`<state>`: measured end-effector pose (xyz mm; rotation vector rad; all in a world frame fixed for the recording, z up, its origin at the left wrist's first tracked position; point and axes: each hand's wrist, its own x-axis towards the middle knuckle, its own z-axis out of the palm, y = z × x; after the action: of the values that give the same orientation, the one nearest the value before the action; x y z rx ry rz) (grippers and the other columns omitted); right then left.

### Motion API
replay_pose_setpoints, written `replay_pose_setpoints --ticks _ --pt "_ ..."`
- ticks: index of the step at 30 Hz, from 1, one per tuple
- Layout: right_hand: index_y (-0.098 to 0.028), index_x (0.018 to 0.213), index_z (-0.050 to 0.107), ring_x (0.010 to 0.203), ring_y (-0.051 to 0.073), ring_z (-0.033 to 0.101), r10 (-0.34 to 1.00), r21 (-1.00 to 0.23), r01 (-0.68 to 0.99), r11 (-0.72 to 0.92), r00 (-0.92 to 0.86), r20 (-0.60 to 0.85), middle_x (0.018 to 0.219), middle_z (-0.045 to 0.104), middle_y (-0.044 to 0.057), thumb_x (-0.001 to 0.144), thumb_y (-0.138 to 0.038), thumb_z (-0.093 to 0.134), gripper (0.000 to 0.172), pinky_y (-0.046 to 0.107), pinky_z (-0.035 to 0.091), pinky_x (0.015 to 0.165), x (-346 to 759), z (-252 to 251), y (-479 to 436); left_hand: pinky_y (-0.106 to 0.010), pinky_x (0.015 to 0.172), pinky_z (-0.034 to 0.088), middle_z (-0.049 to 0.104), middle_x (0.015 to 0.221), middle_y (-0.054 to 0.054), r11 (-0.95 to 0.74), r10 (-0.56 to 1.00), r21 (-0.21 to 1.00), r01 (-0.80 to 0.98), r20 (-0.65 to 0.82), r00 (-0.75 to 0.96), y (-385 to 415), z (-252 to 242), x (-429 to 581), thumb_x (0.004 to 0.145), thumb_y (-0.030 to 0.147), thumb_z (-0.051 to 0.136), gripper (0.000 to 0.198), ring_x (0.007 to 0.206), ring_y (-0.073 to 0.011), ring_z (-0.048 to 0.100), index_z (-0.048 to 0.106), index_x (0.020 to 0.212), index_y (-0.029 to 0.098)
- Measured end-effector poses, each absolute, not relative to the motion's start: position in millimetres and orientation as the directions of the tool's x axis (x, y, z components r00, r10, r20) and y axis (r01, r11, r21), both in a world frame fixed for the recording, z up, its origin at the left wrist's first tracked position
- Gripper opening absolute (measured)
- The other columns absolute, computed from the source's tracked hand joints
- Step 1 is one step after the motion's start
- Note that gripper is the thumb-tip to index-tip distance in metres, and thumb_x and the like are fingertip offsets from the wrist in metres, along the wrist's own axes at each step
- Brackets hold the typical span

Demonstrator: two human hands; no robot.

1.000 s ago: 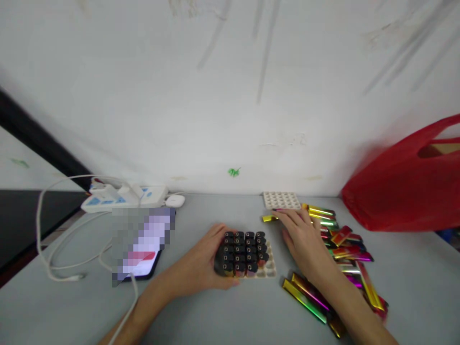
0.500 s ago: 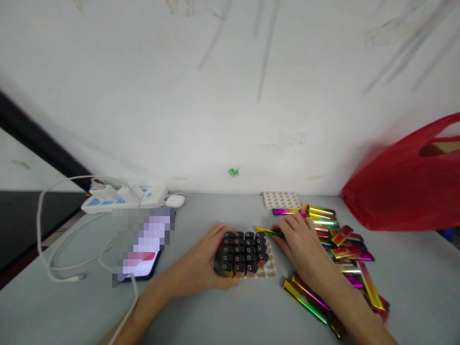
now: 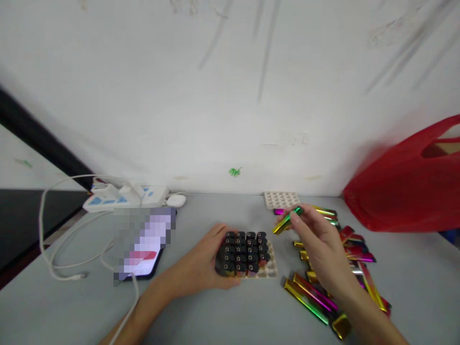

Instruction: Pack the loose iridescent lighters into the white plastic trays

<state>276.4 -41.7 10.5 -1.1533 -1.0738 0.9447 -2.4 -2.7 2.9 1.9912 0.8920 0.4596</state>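
Shiny sticks with black, holed ends (image 3: 246, 251) stand upright in rows in a pale moulded tray (image 3: 272, 266). Along the left side of this block, my left hand (image 3: 204, 263) is closed, fingers behind it and thumb in front. Tray cells at the right and front right hold no stick. My right hand (image 3: 316, 235), raised to the right of the tray, pinches a shiny gold-and-green stick (image 3: 285, 223) between thumb and fingers. The stick is tilted, its gold end toward the lower left and apart from the tray. What kind of item the sticks are, I cannot tell.
Loose shiny sticks (image 3: 305, 301) lie in a pile at the right. A second pale tray (image 3: 282, 200) is by the wall. A red bag (image 3: 406, 187) stands at the far right. On the left are a phone (image 3: 147, 258), a power strip (image 3: 125, 197) and white cables (image 3: 45, 230).
My right hand has moved up and to the right, away from the tray, turning the gold-and-green stick to a steeper tilt. My left hand stays round the block of sticks.
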Motion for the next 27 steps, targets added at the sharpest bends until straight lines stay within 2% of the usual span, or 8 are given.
replay_pose_setpoints --ticks 3,5,8,10,16,19,22,27 --pt "-0.026 0.110 0.075 0.076 0.018 0.063 0.979 -0.945 -0.310 0.102 0.201 0.040 0.086 0.066 0.000 0.098 -0.054 0.078 0.030 0.031 0.054 0.073 273 17 -43 -0.046 0.118 0.052 0.064 0.132 -0.005 -0.353 0.735 0.843 0.405 -0.018 0.678 -3 3 -3 0.073 0.025 0.097 0.071 0.128 -0.0331 0.064 0.064 0.135 0.027" --pt "-0.025 0.107 0.074 0.059 0.012 0.047 0.987 -0.912 -0.411 0.023 0.157 -0.046 0.080 0.059 -0.002 0.096 -0.054 0.080 0.031 0.025 0.042 0.054 272 20 -44 -0.045 0.116 0.053 0.064 0.131 -0.005 -0.352 0.734 0.844 0.404 -0.019 0.679 -3 3 -3 0.072 0.025 0.097 0.070 0.128 -0.0330 0.064 0.065 0.134 0.026" --pt "-0.024 0.107 0.073 0.050 0.006 0.022 0.985 -0.900 -0.433 -0.054 0.126 -0.120 0.078 0.052 -0.006 0.094 -0.053 0.084 0.034 0.022 0.020 0.046 272 23 -45 -0.045 0.117 0.052 0.064 0.132 -0.005 -0.354 0.741 0.843 0.405 -0.012 0.672 -3 3 -3 0.072 0.023 0.097 0.072 0.129 -0.0329 0.063 0.064 0.136 0.027" --pt "-0.025 0.106 0.071 0.050 0.006 0.016 0.982 -0.913 -0.406 -0.043 0.149 -0.113 0.075 0.047 -0.007 0.092 -0.054 0.086 0.035 0.022 0.015 0.046 271 23 -45 -0.045 0.118 0.051 0.064 0.134 -0.005 -0.351 0.743 0.845 0.404 -0.012 0.669 -3 3 -2 0.072 0.022 0.097 0.074 0.131 -0.0330 0.063 0.063 0.137 0.026" --pt "-0.024 0.096 0.069 0.051 0.011 0.024 0.991 -0.947 -0.320 -0.010 0.125 -0.053 0.070 0.047 -0.004 0.102 -0.070 0.066 0.046 0.027 0.020 0.047 267 18 -48 -0.046 0.120 0.050 0.064 0.134 -0.005 -0.349 0.736 0.845 0.406 -0.022 0.677 -3 4 -2 0.071 0.022 0.098 0.075 0.131 -0.0338 0.062 0.063 0.138 0.026" --pt "-0.024 0.098 0.071 0.056 0.013 0.020 0.995 -0.933 -0.355 -0.060 0.054 -0.085 0.066 0.036 -0.006 0.103 -0.071 0.064 0.048 0.026 0.019 0.049 268 16 -48 -0.046 0.119 0.051 0.063 0.132 -0.005 -0.352 0.741 0.839 0.414 -0.021 0.672 -4 4 -2 0.072 0.022 0.097 0.074 0.130 -0.0334 0.063 0.063 0.137 0.026" --pt "-0.021 0.079 0.065 0.057 0.013 0.017 0.983 -0.903 -0.391 -0.176 -0.028 -0.179 0.064 0.026 -0.008 0.100 -0.078 0.061 0.061 0.026 0.020 0.050 269 17 -48 -0.044 0.117 0.052 0.064 0.133 -0.005 -0.360 0.737 0.842 0.402 -0.008 0.676 -4 3 -3 0.073 0.022 0.096 0.073 0.129 -0.0327 0.064 0.064 0.137 0.027" --pt "-0.022 0.072 0.055 0.054 0.010 0.021 0.970 -0.858 -0.453 -0.243 -0.118 -0.212 0.064 0.033 -0.007 0.095 -0.074 0.073 0.059 0.026 0.018 0.048 266 20 -50 -0.046 0.119 0.051 0.065 0.137 -0.006 -0.363 0.737 0.842 0.400 -0.003 0.676 -3 1 -3 0.074 0.025 0.097 0.075 0.131 -0.0340 0.063 0.063 0.140 0.026"
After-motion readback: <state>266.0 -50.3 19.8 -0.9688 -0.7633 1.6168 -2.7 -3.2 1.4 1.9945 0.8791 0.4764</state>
